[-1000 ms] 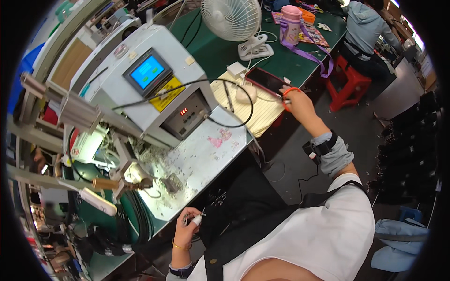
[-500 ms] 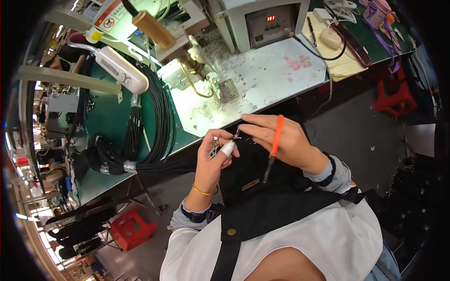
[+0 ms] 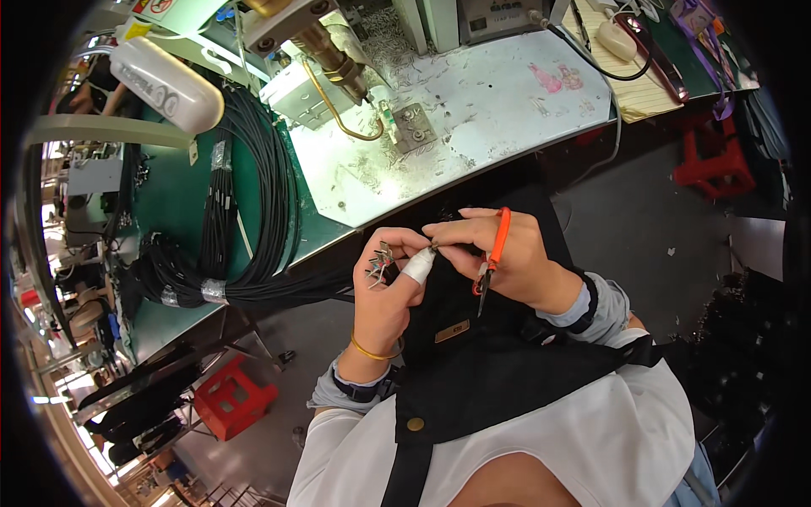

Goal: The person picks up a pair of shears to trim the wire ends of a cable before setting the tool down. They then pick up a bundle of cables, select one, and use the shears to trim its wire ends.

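Note:
My left hand (image 3: 382, 291), with white tape round its thumb, is closed and holds several small silvery metal parts (image 3: 380, 264) against its curled fingers. Its thumb and forefinger pinch a tiny piece, too small to name, where the fingertips of my right hand (image 3: 528, 262) meet them. That right hand is also closed, and a pair of orange-handled snips (image 3: 500, 241) hangs in it, looped over a finger with the dark blades pointing down. Both hands are in front of the black apron (image 3: 486, 363), near the worktable's front edge.
A press-like machine (image 3: 338, 72) stands over the white work plate (image 3: 498, 110), which is strewn with scraps. Bundled black cables (image 3: 274, 186) lie on the green table at left, some trailing toward my left hand. Red stools (image 3: 232, 397) stand on the floor at both sides.
My right fingers have come down and closed against the left fingertips. The snips have swung so their blades show below the hand. The whole view has shifted, with the machine now higher up.

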### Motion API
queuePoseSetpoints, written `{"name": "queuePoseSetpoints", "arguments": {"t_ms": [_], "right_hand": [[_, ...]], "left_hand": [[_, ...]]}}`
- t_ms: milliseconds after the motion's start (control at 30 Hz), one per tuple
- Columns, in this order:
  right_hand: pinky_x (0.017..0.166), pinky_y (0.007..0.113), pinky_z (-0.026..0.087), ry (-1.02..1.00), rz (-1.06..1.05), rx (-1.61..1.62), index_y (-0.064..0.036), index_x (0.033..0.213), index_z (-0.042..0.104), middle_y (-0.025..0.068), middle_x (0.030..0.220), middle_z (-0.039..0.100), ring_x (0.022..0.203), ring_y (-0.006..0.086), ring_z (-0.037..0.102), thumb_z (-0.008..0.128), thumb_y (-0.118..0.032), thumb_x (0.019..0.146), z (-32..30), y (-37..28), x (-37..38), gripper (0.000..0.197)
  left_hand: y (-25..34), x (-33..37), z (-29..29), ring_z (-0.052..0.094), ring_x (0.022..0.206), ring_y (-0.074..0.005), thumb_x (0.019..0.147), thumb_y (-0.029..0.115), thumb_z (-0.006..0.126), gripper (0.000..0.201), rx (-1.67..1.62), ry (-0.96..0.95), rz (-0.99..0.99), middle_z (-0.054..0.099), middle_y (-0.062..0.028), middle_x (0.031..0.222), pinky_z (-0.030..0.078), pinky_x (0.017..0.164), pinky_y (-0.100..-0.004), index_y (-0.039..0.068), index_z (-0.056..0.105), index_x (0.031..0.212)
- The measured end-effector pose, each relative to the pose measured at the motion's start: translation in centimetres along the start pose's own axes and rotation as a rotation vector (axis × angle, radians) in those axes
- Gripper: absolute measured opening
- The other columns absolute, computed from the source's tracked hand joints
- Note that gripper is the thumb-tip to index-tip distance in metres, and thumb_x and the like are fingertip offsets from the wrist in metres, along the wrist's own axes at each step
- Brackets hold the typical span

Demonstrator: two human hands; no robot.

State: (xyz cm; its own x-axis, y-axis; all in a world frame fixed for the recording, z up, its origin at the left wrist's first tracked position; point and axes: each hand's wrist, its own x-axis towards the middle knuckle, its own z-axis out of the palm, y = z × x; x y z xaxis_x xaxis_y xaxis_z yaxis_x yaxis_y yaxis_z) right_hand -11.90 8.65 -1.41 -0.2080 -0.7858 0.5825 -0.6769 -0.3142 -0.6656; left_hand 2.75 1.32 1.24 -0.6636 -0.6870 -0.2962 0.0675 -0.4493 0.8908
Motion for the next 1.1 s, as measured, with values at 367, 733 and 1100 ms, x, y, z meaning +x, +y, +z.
{"name": "queuePoseSetpoints", "arguments": {"t_ms": [367, 733, 1100], "right_hand": [[0.07, 0.028, 0.049, 0.045, 0.375, 0.51, -0.0021, 0.087, 0.051, 0.0138, 0.097, 0.062, 0.076, 0.0152, 0.062, 0.06, -0.001, 0.075, 0.3, -0.1, -0.6, 0.015], [0.053, 0.025, 0.045, -0.095, 0.482, 0.494, -0.0006, 0.073, 0.051, 0.0115, 0.071, 0.062, 0.059, 0.0149, 0.061, 0.064, -0.011, 0.074, -1.1, 0.3, -0.1, 0.017], [0.038, 0.03, 0.039, -0.228, 0.442, 0.054, -0.0042, 0.065, 0.049, 0.0065, 0.047, 0.051, 0.04, 0.024, 0.052, 0.071, -0.031, 0.065, -0.4, 0.3, -0.5, 0.035]], "left_hand": [[-1.8, 0.6, 1.3, 0.045, 0.064, -0.005, 0.069, -0.009, 0.06, 0.022, 0.654, 0.122, 0.58, 0.054, -0.0024, 0.077, 0.035, 0.056, -0.0166, -0.001, 0.055, 0.089], [-0.4, 0.5, 1.5, 0.04, 0.053, -0.0046, 0.074, -0.001, 0.06, 0.013, 0.092, 0.251, 0.154, 0.053, -0.0037, 0.077, 0.03, 0.042, -0.0175, -0.002, 0.054, 0.085], [-0.3, 0.7, 2.0, 0.037, 0.05, -0.0037, 0.074, -0.002, 0.06, 0.013, 0.051, 0.263, 0.145, 0.05, -0.004, 0.072, 0.027, 0.039, -0.0165, -0.003, 0.053, 0.085]]}}
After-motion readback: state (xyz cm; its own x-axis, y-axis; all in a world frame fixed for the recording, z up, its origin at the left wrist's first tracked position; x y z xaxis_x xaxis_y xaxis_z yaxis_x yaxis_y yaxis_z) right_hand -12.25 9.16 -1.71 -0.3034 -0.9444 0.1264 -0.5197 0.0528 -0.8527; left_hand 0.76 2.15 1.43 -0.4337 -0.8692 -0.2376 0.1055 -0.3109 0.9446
